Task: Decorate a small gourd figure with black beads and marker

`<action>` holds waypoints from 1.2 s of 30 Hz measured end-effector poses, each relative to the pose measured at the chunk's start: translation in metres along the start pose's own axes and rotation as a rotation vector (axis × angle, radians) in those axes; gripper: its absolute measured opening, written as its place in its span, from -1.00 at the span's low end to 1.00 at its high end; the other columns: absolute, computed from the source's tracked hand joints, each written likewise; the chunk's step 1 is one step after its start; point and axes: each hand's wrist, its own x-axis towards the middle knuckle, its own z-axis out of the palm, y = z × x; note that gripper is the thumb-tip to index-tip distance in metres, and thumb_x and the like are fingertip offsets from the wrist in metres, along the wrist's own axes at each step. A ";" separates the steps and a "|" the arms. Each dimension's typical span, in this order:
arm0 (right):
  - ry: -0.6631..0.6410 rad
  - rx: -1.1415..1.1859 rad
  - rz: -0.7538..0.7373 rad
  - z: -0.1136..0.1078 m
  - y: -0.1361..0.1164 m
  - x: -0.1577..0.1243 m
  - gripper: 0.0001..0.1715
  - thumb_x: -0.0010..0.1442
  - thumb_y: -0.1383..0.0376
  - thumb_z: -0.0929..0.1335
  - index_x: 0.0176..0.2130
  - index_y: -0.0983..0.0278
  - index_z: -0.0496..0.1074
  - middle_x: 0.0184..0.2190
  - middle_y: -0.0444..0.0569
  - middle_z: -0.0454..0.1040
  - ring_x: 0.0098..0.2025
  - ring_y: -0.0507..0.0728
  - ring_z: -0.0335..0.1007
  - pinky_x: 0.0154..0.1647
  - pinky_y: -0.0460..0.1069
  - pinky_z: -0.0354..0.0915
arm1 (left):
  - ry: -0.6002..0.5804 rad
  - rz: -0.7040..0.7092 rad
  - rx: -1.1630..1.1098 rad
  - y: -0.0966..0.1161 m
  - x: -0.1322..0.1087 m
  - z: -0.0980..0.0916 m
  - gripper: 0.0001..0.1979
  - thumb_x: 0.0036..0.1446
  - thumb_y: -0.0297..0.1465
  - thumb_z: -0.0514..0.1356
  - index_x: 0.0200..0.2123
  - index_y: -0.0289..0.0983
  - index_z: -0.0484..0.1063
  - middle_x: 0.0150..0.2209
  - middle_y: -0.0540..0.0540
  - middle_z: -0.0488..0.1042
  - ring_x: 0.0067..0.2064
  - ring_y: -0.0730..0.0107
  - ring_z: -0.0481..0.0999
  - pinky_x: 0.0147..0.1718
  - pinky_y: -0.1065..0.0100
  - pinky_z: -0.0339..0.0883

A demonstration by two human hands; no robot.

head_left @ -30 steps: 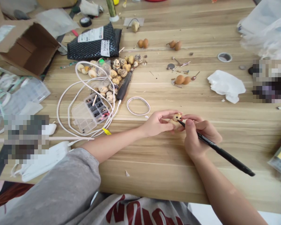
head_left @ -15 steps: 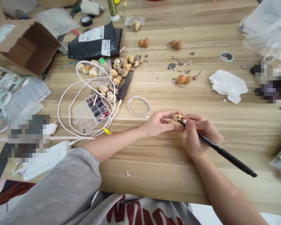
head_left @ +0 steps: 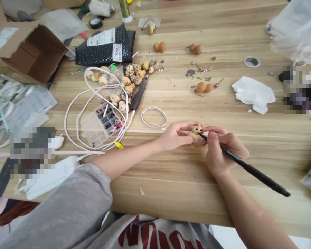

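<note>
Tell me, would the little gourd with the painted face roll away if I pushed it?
Probably yes: the gourd in the left hand has a round body, so it would likely roll. Its smooth, dry-looking shell seems stiff and fairly light, but may crack if dropped.

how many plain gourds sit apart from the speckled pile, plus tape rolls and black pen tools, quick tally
plain gourds: 4
tape rolls: 2
black pen-shaped tools: 2
total: 8
</note>
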 end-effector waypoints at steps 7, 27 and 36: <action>0.027 0.013 0.016 0.001 0.004 0.000 -0.53 0.11 0.31 0.36 -0.67 0.22 0.07 -0.73 -0.20 0.32 -0.43 0.15 0.53 -0.54 0.00 0.42 | 0.004 0.001 0.013 0.002 0.000 0.001 -0.49 -0.14 -0.48 0.32 -0.03 -0.32 0.44 -0.09 -0.19 0.50 -0.41 0.52 0.48 -0.37 0.40 0.44; 0.030 0.083 0.000 0.001 0.001 0.001 -0.54 0.13 0.34 0.36 -0.67 0.23 0.09 -0.71 -0.20 0.36 -0.47 0.14 0.52 -0.60 -0.02 0.39 | -0.001 0.010 0.011 -0.001 0.000 -0.001 -0.49 -0.14 -0.44 0.34 -0.03 -0.28 0.44 -0.05 -0.19 0.48 -0.35 0.48 0.49 -0.35 0.39 0.44; -0.018 -0.043 -0.036 -0.004 0.004 -0.003 -0.61 0.14 0.34 0.36 -0.65 0.25 0.21 -0.61 -0.14 0.48 -0.44 0.11 0.53 -0.47 -0.02 0.43 | -0.003 -0.003 0.021 0.003 -0.001 0.000 -0.50 -0.14 -0.46 0.33 -0.04 -0.31 0.44 -0.06 -0.19 0.48 -0.37 0.49 0.50 -0.35 0.40 0.43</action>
